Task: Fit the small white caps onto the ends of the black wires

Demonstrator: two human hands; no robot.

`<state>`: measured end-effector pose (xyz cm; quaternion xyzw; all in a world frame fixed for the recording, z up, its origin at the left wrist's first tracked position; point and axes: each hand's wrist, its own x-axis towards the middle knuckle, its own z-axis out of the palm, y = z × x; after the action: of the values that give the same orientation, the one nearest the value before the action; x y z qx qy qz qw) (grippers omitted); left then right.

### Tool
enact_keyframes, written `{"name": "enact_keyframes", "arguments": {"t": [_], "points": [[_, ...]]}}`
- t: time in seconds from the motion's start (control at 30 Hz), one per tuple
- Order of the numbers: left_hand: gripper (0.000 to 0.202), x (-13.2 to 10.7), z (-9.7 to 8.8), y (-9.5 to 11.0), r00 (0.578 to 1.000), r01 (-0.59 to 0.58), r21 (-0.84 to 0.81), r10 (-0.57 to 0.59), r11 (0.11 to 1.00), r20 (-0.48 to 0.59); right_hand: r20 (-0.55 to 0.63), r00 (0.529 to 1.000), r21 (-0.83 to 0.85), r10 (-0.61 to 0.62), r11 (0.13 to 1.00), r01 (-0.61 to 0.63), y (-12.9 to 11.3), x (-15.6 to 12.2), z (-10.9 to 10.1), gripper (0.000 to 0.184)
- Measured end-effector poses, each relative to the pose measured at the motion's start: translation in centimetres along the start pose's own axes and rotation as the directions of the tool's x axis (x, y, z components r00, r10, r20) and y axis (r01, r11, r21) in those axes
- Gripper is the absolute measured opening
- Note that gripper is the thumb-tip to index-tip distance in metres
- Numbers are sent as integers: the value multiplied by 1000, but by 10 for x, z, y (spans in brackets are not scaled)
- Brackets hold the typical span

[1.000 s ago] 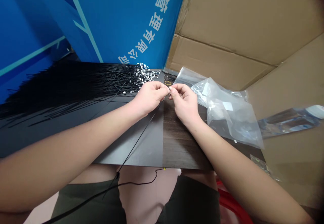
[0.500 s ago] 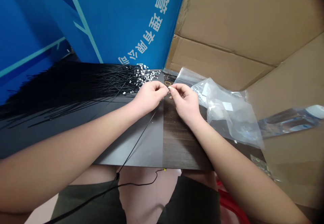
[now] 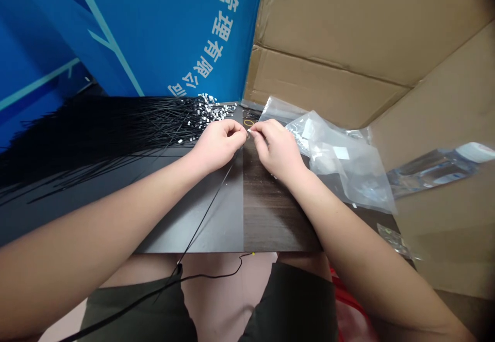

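Note:
My left hand (image 3: 218,144) and my right hand (image 3: 277,148) meet above the dark board (image 3: 278,218), their fingertips pinched together. Between them is a tiny white connector (image 3: 248,132), mostly hidden by my fingers. A thin black wire (image 3: 209,210) runs from my left hand down across the board and over its front edge. Just beyond my left hand lies a large fan of black wires (image 3: 116,135), their ends fitted with small white connectors (image 3: 211,109). A small yellow ring (image 3: 249,123) lies on the board beyond my fingertips.
Clear plastic bags (image 3: 340,156) lie to the right of my right hand, against a cardboard wall (image 3: 328,32). A blue printed banner (image 3: 154,32) stands behind the wires. A plastic-wrapped package (image 3: 436,174) leans on the cardboard, and a red container (image 3: 348,300) sits below right.
The whole view has shifted slightly left and up. My fingertips stay pinched together at the same spot on the board, and the wires and bags have not visibly moved.

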<state>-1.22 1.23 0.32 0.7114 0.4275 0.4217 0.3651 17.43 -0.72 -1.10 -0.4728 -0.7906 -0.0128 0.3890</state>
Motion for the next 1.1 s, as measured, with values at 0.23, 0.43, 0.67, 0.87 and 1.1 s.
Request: {"name": "enact_keyframes", "arguments": {"t": [0.23,0.43,0.67,0.87,1.1], "points": [[21,-2,4,0,998,44,-59,-42,997,38,-46,999,-45,-24,999,22,-2,-1,1,18],[17,-4,4,2,998,62,-58,-62,996,7,-58,998,-45,-39,998,36,-2,-2,3,17],[14,-5,5,5,999,48,-43,-49,998,-23,-45,999,-50,-14,999,12,-2,-2,3,19],[15,-5,4,6,998,47,-36,-49,998,-30,-54,999,-57,0,998,-3,-3,-3,4,18],[15,-4,7,3,994,86,-141,-94,986,-49,-60,998,-55,-16,998,12,-4,-4,6,17]]}}
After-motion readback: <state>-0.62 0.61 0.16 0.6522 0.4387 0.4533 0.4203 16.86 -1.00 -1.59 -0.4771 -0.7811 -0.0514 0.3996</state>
